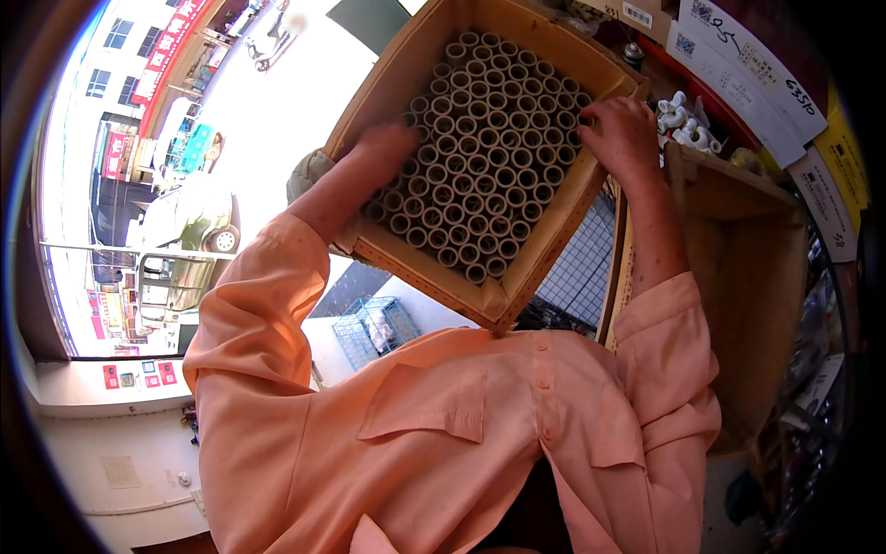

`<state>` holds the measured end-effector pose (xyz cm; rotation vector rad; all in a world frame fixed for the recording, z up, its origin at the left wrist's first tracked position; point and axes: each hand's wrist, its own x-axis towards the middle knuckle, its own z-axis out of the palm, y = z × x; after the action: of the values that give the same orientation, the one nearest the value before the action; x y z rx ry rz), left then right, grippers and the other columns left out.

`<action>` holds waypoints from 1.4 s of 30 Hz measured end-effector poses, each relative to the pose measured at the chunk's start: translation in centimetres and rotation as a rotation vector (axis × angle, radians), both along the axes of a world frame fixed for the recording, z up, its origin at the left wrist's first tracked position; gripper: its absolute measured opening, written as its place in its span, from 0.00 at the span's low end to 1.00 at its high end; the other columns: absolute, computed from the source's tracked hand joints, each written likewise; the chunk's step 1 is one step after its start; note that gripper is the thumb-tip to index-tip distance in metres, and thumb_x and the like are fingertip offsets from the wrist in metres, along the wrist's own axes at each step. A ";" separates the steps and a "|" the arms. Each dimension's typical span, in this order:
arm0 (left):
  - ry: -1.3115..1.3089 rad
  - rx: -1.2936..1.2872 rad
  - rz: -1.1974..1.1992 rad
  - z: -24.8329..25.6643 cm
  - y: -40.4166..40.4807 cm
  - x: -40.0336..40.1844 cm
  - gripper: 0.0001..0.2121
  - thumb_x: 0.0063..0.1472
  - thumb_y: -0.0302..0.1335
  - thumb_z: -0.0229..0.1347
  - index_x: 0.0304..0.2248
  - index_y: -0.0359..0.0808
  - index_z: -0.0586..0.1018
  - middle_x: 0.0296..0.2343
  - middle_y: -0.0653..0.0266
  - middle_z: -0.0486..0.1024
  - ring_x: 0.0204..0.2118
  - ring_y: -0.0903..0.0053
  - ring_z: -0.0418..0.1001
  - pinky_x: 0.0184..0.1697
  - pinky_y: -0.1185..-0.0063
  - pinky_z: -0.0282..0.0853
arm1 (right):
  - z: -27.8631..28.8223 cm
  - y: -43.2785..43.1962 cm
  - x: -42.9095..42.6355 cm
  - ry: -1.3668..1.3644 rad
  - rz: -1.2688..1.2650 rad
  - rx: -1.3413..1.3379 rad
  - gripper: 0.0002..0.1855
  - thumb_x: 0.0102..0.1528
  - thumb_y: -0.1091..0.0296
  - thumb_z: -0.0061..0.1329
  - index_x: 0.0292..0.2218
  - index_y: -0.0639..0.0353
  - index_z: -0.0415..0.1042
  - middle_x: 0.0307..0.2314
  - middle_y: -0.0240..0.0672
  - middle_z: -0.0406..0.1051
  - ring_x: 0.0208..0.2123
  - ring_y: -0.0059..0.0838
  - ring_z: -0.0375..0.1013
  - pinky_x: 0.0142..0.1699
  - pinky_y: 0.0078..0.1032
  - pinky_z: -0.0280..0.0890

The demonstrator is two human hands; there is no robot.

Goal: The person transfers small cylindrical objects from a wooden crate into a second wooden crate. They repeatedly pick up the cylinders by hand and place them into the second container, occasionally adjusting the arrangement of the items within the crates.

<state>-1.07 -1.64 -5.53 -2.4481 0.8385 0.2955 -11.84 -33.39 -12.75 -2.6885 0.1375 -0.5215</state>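
A wooden box (422, 266) with raised walls stands tilted in the view before me. Upright, open-ended pale tubes (493, 138) are packed side by side in it. My left hand (391, 145) reaches over the box's left wall and touches the tubes at that side; its fingertips are partly hidden, and whether it grips one cannot be told. At the right wall, my right hand (619, 135) has its thumb and fingers at the outermost tubes by the rim. Its hold on a tube is unclear.
A second wooden box (747, 291) stands at the right. White plastic pipe elbows (685, 124) lie above it, near cardboard boxes (754, 76) bearing writing. A spray can (633, 54) stands behind the box corner. A blue wire cage (377, 329) is below; a grey cloth (308, 174) touches the left wall.
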 end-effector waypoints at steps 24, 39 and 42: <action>-0.336 -0.220 0.027 1.1 -9.6 4.3 0.15 0.48 0.22 0.62 0.38 0.35 0.78 0.39 0.49 0.75 0.41 0.60 0.78 0.40 0.71 0.76 | -0.7 -0.3 0.2 -0.059 0.005 0.024 0.11 0.47 0.59 0.55 0.34 0.49 0.78 0.34 0.31 0.74 0.48 0.33 0.67 0.59 0.39 0.52; -0.216 -0.325 0.138 0.7 -9.1 5.8 0.08 0.52 0.22 0.56 0.34 0.36 0.81 0.37 0.50 0.78 0.41 0.59 0.77 0.41 0.68 0.74 | -0.5 -0.2 0.1 -0.041 -0.013 0.011 0.11 0.49 0.59 0.54 0.34 0.49 0.79 0.35 0.31 0.75 0.48 0.32 0.67 0.60 0.38 0.51; -0.193 -0.422 0.101 -0.6 -7.9 6.6 0.10 0.55 0.24 0.52 0.37 0.36 0.80 0.37 0.49 0.77 0.42 0.55 0.75 0.44 0.65 0.72 | -0.2 -0.1 0.0 -0.040 -0.003 0.007 0.11 0.49 0.59 0.53 0.34 0.49 0.79 0.35 0.31 0.75 0.48 0.32 0.67 0.60 0.37 0.51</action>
<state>5.57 -9.54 -6.14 -2.8563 0.7535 -0.0953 -11.80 -33.48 -12.92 -2.6693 0.1318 -0.5743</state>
